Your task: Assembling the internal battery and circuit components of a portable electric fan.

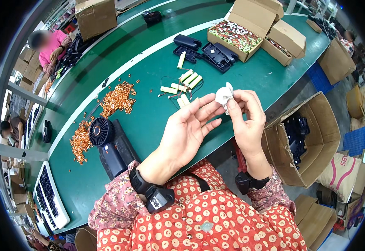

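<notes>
A crumpled white piece (pixel 224 96), soft like tissue or thin cloth, is pinched between the thumb and fingers of my right hand (pixel 248 119). My left hand (pixel 185 130) is turned palm up beside it, fingers apart and holding nothing; its fingertips come close to the white piece, and I cannot tell if they touch. Just beyond my hands lie several light green battery cells (pixel 187 78) with thin wires. Behind them are dark blue plastic casings (pixel 216 56). A dark handheld fan (pixel 101 131) rests left of my left forearm.
Small copper-coloured rings (pixel 117 99) lie heaped at left on the green table (pixel 157 54). A carton of wired cells (pixel 255 54) stands at the back right. On the floor at right is a large carton (pixel 322 125) with dark parts. A white tray (pixel 63 219) sits lower left. A co-worker (pixel 53 46) works across the table.
</notes>
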The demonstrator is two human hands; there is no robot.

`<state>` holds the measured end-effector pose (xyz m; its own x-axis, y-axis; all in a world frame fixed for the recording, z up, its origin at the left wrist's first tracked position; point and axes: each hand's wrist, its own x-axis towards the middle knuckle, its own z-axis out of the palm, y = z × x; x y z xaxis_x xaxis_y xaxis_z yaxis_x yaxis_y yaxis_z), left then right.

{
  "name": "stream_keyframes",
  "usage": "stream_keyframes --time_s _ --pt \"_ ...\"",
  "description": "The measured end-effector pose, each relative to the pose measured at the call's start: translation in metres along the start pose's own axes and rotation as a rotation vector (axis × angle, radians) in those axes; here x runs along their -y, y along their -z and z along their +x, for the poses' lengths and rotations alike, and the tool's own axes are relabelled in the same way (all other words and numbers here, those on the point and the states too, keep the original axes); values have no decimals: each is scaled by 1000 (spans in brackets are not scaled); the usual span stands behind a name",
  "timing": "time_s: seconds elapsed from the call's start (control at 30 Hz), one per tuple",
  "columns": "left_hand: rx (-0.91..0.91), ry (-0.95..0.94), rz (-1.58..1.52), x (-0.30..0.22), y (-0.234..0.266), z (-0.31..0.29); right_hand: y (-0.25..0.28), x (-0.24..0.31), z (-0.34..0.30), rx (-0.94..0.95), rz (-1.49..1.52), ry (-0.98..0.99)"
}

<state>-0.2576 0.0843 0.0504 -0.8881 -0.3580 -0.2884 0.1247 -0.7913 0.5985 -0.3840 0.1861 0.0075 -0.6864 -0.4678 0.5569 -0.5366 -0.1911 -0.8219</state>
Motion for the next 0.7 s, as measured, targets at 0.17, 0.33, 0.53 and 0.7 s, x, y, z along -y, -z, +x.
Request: stream_keyframes --time_s 0.17,0.33,0.53,0.7 --pt "-11 -38 35 5 9 -5 -2 8 5 146 -28 20" --pt "17 -29 -74 10 7 -13 -5 6 8 172 -48 22" --pt "78 3 -204 17 12 -11 -11 -3 -1 120 139 -152" --pt "101 27 -262 16 15 -13 -12 -1 4 69 148 -206"
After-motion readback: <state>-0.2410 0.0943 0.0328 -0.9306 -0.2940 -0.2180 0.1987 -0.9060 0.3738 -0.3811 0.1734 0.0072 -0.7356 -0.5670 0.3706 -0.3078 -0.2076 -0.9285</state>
